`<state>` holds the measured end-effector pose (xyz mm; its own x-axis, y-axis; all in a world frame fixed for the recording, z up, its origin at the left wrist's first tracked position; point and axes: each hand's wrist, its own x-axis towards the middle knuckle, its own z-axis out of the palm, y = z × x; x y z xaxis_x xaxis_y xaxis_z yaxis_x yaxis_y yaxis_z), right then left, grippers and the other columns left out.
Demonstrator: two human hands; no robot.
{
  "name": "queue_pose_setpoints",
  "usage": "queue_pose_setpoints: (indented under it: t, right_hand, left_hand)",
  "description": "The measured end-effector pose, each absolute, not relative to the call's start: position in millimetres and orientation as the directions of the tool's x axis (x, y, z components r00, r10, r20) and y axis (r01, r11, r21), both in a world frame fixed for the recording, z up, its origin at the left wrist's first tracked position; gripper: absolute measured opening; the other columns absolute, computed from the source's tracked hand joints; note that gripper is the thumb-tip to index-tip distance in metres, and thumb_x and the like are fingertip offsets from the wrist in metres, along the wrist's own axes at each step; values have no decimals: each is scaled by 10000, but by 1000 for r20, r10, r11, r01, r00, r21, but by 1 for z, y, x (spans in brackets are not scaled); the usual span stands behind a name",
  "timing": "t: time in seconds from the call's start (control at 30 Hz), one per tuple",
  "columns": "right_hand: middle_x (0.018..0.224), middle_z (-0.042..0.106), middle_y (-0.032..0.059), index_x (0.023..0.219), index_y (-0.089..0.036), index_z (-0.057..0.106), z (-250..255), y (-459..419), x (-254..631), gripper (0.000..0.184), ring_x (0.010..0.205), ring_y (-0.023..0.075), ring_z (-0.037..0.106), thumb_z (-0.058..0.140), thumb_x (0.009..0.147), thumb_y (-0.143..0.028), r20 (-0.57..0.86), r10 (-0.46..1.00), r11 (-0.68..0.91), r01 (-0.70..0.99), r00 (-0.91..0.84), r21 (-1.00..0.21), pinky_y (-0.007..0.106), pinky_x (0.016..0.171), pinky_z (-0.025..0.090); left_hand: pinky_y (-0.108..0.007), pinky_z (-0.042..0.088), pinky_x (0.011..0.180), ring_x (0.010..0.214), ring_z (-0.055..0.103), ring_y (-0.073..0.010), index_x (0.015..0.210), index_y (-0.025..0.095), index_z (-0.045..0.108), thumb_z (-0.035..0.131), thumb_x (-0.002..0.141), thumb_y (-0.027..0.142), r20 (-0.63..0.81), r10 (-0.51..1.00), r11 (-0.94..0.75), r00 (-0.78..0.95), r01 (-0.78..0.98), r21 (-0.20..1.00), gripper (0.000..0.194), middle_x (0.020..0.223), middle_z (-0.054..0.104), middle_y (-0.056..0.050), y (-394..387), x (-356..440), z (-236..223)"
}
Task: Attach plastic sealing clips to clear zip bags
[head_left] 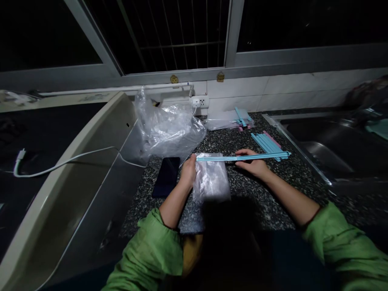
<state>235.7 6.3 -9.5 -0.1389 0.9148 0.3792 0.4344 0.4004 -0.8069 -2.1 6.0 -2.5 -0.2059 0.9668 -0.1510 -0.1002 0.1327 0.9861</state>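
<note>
A long, thin light-blue plastic strip (216,159) stretches from side to side between my hands, with a joint or overlap near its middle. My left hand (188,173) is closed at its left end, by the edge of a stack of clear plastic bags (211,180). Thumb and fingers of my right hand (254,162) close around the strip near its middle, and its right end runs on past that hand. Beyond the right hand lie several similar blue strips (264,142) and a pink one (272,138). The strip's left tip is partly hidden by my fingers.
A dark phone (166,177) lies left of my left hand. Behind it are a large crumpled plastic bag (169,125) and a white cable (81,157). A packet with blue and pink pieces (227,120) rests by the wall. A metal sink (321,149) borders the right side.
</note>
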Motion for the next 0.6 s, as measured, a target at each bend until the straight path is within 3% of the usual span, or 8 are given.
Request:
queue_pose_setpoints:
  t: [0.17, 0.4, 0.5, 0.6]
  right_hand:
    - [823, 670, 31, 789, -235, 633, -7, 5, 233, 223, 783, 192, 621, 663, 697, -436, 450, 879, 468, 473, -160, -746, 362, 765, 508]
    - [791, 667, 36, 752, -232, 637, -8, 5, 228, 229, 754, 188, 616, 650, 712, -457, 504, 848, 516, 470, -162, -716, 370, 760, 508]
    - [776, 664, 35, 737, -238, 637, -10, 3, 224, 229, 749, 193, 613, 648, 712, -466, 519, 842, 523, 459, -147, -718, 385, 764, 506]
    - [784, 665, 35, 742, -244, 642, -12, 2, 221, 232, 758, 198, 611, 644, 716, -474, 518, 847, 510, 464, -122, -724, 396, 772, 503]
  left_hand:
    - [-280, 433, 614, 577, 540, -160, 566, 150, 608, 518, 744, 440, -183, 964, 160, -192, -127, 979, 352, 574, 617, -26, 5, 1, 1]
    - [-287, 434, 614, 584, 548, -168, 556, 157, 577, 513, 748, 476, -149, 973, 130, -175, -117, 985, 378, 570, 609, -22, 6, -3, 1]
    - [-278, 420, 625, 607, 549, -170, 597, 152, 598, 529, 733, 512, -62, 988, 57, -144, -36, 998, 390, 570, 602, -14, 8, -9, 0]
    - [-264, 411, 639, 639, 559, -173, 644, 147, 629, 661, 627, 468, 40, 993, -25, -115, 126, 992, 324, 604, 623, -10, 10, -18, -3]
